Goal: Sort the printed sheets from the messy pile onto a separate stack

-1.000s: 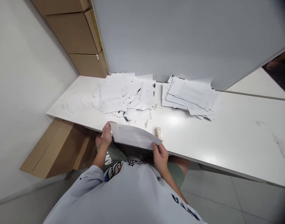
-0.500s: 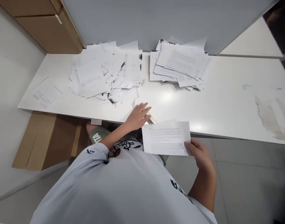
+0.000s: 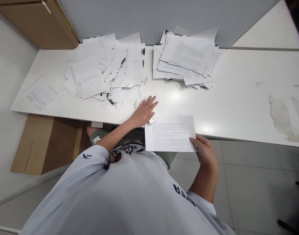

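A printed sheet of paper lies partly over the table's front edge, its lower part out over my lap. My right hand pinches its right edge, thumb on top and the other fingers underneath. My left hand rests palm down on the white table, fingers spread, beside the sheet's upper left corner. A small shiny spot shows at that corner by my left thumb; I cannot make out what it is.
A loose pile of papers covers the back left of the table, and a second pile lies back right. One printed sheet lies far left. Cardboard boxes stand below the left edge; brown cartons stand at the back left.
The view has shifted a little. The printed sheet has come closer to my left hand, so its upper left corner now meets the thumb area. My right hand keeps its pinch.
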The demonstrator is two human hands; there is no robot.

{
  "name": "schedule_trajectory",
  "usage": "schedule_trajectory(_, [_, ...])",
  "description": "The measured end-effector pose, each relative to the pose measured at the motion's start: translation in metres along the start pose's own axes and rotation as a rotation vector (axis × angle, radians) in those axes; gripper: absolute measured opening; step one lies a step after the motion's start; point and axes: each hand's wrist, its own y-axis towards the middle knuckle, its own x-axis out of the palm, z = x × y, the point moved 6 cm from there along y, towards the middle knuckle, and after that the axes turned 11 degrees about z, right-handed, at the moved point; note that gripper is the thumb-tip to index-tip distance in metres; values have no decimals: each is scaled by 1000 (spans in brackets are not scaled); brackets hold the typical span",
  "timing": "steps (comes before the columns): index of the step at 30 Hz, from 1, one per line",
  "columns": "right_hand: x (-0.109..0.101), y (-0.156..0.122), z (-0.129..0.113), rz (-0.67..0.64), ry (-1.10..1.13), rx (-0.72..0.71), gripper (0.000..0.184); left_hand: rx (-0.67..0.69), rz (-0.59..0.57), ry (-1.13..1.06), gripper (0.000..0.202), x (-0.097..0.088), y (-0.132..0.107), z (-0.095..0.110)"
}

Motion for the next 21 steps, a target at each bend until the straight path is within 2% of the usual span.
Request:
schedule_trajectory(2, [1, 2, 0, 18, 0, 1, 34, -8, 87, -28, 33, -6, 1, -9])
schedule_trajectory(4, [2, 4, -2, 23, -18, -16, 35, 83, 120, 46, 33, -8, 1, -9])
schedule_trajectory(8, [-4, 2, -17, 56, -129, -156, 33, 326, 9, 309, 40, 2, -4, 12])
schedule_trajectory(9, [-8, 0, -22, 75, -171, -196, 33, 328, -5, 307, 41, 4, -5, 16])
schedule_trajectory(11, [-20, 1, -30, 154, -213, -263, 31, 248, 2, 201, 41, 3, -5, 22])
schedule_trajectory(13, [-33, 8, -38, 284, -137, -318, 28, 155, 17, 77, 44, 0, -4, 23])
schedule_trajectory(16, [-35, 40, -51, 416, 146, -367, 26, 155, 31, 42, 53, -6, -3, 24])
schedule_trajectory(18, [-19, 75, -65, 419, 284, -359, 24, 178, 70, 31, 55, -11, -2, 26])
schedule_trajectory(21, [17, 136, -103, 439, 248, -357, 19, 125, 141, -83, 53, -16, -3, 24])
